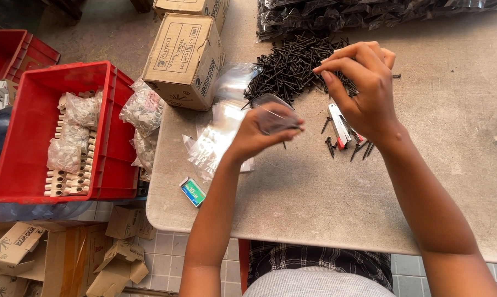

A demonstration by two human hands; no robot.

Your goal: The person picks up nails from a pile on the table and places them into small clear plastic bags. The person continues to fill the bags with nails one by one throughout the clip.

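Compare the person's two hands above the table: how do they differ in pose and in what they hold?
The left hand is closed around a small clear plastic bag with dark screws inside; the right hand holds no bag.
The left hand is nearer the table edge; the right hand reaches farther, over the pile of black screws, its fingers pinched together.
Both are bare and raised above the grey table.
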